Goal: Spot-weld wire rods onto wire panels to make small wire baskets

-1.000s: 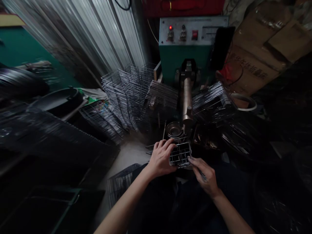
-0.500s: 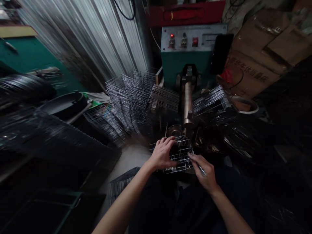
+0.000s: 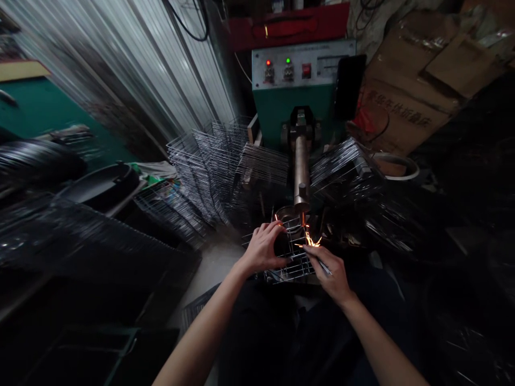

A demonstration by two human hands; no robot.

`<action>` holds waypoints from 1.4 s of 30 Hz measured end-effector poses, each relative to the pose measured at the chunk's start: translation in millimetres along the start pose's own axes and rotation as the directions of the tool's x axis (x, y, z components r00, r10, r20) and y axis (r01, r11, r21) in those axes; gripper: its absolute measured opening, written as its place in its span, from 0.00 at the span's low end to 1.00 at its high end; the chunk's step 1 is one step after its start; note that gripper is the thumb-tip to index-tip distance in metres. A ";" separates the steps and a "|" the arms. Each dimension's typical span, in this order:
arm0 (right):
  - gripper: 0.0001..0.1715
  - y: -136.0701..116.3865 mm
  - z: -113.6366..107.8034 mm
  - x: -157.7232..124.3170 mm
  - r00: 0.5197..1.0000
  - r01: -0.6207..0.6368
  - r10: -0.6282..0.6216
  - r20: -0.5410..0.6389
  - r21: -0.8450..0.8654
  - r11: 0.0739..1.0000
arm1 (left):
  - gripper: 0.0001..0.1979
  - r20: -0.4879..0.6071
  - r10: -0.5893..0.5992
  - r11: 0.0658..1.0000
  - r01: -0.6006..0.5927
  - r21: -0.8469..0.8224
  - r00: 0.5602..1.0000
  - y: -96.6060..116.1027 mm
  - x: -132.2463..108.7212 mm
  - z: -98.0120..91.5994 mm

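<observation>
A small wire grid [image 3: 298, 264] lies under the electrode arm [image 3: 301, 169] of a green spot welder [image 3: 271, 104]. My left hand [image 3: 260, 250] grips the grid's left part, fingers over its far edge and thumb along the near wires. Pinched in my right hand [image 3: 330, 272] are thin metal wires [image 3: 324, 266], their tips at the grid's right edge. Orange sparks [image 3: 312, 241] fly just beyond my right fingertips, below the glowing electrode tip. How many wires the right hand holds I cannot tell.
Stacked wire racks [image 3: 205, 166] stand left of the welder. Bundled wires [image 3: 336, 166] lie on its right side, near a white-rimmed bucket [image 3: 396, 167]. Cardboard boxes [image 3: 396, 102] fill the back right. A black phone-like slab [image 3: 349, 88] covers part of the control panel.
Sparks have burst out at the grid's right edge, and a green lamp has lit beside the red one. The view has shifted slightly; both hands keep their hold.
</observation>
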State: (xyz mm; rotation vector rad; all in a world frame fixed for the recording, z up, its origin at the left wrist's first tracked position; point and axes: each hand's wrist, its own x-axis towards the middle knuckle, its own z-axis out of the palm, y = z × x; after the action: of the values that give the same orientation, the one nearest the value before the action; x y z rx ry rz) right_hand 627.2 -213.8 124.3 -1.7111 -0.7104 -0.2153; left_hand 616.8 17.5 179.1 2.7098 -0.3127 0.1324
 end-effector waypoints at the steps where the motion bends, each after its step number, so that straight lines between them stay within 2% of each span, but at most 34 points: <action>1: 0.18 -1.1 -0.4 0.0 1.000 -0.007 0.007 -0.004 0.000 1.000 | 0.36 -0.003 -0.003 1.000 0.003 -0.003 1.000 1.4 -0.5 0.3; 6: 0.15 1.2 -3.7 6.7 0.999 -0.041 0.040 -0.024 -0.043 0.998 | 0.36 -0.027 -0.020 1.000 0.020 0.022 0.999 5.9 4.7 -1.6; 13: 0.11 11.6 1.8 37.7 0.998 -0.049 0.046 -0.046 -0.076 0.996 | 0.37 -0.009 -0.019 0.999 0.018 -0.040 1.000 -17.7 35.4 -3.9; 18: 0.10 9.0 2.4 39.2 0.997 -0.056 0.053 -0.048 -0.050 0.997 | 0.36 -0.025 -0.015 0.999 0.014 -0.032 1.000 -18.2 33.8 -0.8; 22: 0.08 7.9 -0.6 41.7 0.989 -0.129 0.121 -0.082 -0.100 0.987 | 0.35 -0.045 -0.010 1.000 0.009 -0.016 0.999 -17.0 35.1 -3.0; 25: 0.08 12.8 -3.3 48.0 0.989 -0.118 0.100 -0.107 -0.183 0.976 | 0.35 -0.032 0.000 0.999 -0.001 -0.050 0.999 -24.8 45.4 -4.0; 30: 0.10 25.4 -7.9 56.4 0.995 -0.095 0.096 -0.009 -0.221 0.970 | 0.35 -0.027 0.005 0.997 -0.007 -0.076 1.000 -38.6 60.9 -3.9; 35: 0.11 31.4 -7.7 59.0 0.995 -0.100 0.099 -0.015 -0.214 0.972 | 0.36 -0.033 -0.005 0.998 0.003 -0.058 0.999 -39.3 62.5 -6.0; 42: 0.14 34.6 -6.3 60.4 0.989 -0.145 0.137 -0.050 -0.205 0.968 | 0.37 -0.058 0.046 0.997 -0.049 -0.055 0.997 -43.4 65.4 -7.0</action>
State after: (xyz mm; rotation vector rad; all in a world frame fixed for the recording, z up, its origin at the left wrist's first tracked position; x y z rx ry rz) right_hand 696.1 -202.7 127.8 -1.9453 -0.5518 -0.2268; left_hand 690.3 46.0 177.8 2.6384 -0.3589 0.2101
